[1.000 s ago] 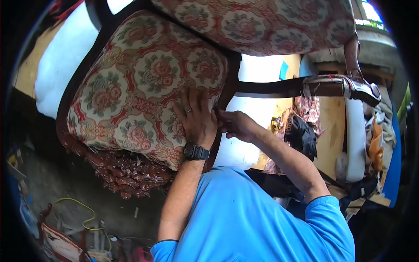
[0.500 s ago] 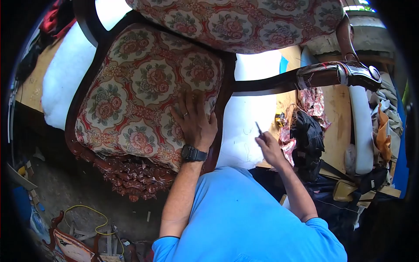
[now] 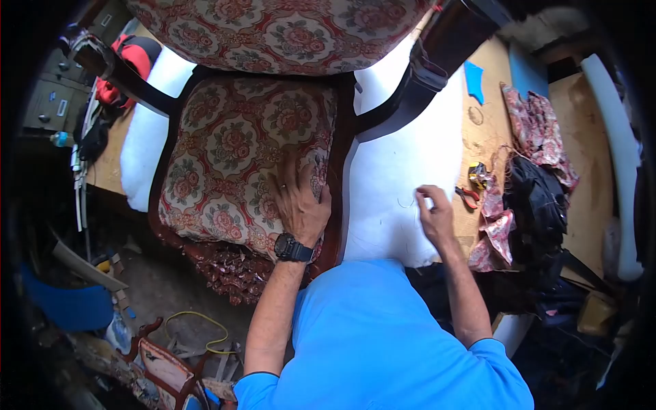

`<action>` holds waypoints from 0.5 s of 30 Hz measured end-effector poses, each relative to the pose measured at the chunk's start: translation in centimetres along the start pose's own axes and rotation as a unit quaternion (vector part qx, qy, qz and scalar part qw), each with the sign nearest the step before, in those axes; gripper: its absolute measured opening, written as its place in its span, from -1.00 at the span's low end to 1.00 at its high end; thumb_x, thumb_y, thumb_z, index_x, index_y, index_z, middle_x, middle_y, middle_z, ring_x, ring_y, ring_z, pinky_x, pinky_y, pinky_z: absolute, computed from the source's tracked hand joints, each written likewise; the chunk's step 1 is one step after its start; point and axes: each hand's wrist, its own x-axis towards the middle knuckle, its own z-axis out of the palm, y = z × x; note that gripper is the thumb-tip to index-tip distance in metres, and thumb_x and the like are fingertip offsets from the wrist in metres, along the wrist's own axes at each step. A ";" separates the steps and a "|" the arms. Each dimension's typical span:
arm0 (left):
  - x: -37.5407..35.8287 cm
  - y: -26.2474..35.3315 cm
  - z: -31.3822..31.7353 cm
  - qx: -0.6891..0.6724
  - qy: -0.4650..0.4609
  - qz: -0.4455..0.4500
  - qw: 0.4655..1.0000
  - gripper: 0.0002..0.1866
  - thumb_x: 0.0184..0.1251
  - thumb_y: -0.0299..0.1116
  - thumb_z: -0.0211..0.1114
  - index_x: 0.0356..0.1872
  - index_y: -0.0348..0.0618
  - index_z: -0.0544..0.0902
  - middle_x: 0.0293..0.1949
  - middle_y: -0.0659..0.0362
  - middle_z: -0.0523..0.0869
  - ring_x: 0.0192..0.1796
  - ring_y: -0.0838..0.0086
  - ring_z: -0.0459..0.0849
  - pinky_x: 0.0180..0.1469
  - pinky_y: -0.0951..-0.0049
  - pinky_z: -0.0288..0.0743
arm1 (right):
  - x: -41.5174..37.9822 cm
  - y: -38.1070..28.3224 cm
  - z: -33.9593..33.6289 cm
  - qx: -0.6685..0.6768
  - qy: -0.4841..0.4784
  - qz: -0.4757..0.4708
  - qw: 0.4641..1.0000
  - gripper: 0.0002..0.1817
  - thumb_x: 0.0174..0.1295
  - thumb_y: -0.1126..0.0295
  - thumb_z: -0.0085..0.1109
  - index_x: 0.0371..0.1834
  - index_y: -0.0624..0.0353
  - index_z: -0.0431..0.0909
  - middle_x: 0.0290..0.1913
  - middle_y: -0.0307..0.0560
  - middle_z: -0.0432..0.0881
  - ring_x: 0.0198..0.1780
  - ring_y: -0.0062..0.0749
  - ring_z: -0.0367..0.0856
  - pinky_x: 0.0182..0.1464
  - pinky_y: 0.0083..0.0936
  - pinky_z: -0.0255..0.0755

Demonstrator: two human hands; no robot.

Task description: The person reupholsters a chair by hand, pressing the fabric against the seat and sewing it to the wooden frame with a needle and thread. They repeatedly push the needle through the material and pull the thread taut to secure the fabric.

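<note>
My left hand (image 3: 301,205) lies flat with fingers spread on the floral seat cover (image 3: 236,147) of a dark carved wooden chair (image 3: 347,184). A ring and a black watch (image 3: 292,248) are on that arm. To the right, my right hand (image 3: 437,215) is closed in a pinch above the white padding sheet (image 3: 389,171). A thin curved needle (image 3: 406,206) shows at its fingertips, and a fine thread trails down from there. The tips themselves are partly hidden by the hand.
Red-handled pliers (image 3: 469,198), a yellow-black tape measure (image 3: 478,175) and floral fabric scraps (image 3: 497,232) lie on the wooden table (image 3: 478,75) at right. Beside them is a black bag (image 3: 536,198). The chair's backrest (image 3: 287,34) rises ahead; a yellow cord (image 3: 205,321) lies on the floor.
The dark slim tool that was in my right hand no longer shows there; the hand is now pinched at the curved needle. My left hand stays on the seat. The camera view has shifted.
</note>
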 end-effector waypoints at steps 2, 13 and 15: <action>0.2 1.1 -0.5 0.040 0.005 0.014 0.999 -0.38 0.19 -0.40 0.59 0.30 -0.09 0.57 0.49 -0.12 0.51 0.58 -0.12 0.46 0.57 -0.45 0.28 | 1.3 -3.0 2.8 0.096 -0.053 -0.023 0.994 -0.89 0.44 0.49 0.40 -0.04 0.23 0.76 -0.06 0.04 0.82 -0.09 -0.17 0.80 -0.10 -0.33 0.70; -1.8 3.3 -0.2 0.155 0.026 -0.025 0.987 -0.72 0.17 -0.44 0.55 -0.09 -0.08 0.72 0.01 0.10 0.70 0.09 0.06 0.66 0.13 0.00 0.47 | 12.6 -8.2 8.0 0.163 -0.222 -0.302 0.913 -0.89 0.41 0.49 0.41 -0.06 0.21 0.76 -0.09 0.02 0.78 -0.05 0.05 0.78 0.00 -0.15 0.70; -2.0 3.3 0.0 0.162 0.031 -0.032 0.986 -0.76 0.20 -0.45 0.51 -0.11 -0.10 0.71 -0.01 0.09 0.70 0.08 0.06 0.65 0.12 0.01 0.47 | 13.9 -8.4 8.7 0.136 -0.228 -0.346 0.900 -0.87 0.37 0.47 0.45 -0.07 0.17 0.76 -0.12 -0.04 0.75 -0.05 0.00 0.74 -0.03 -0.17 0.70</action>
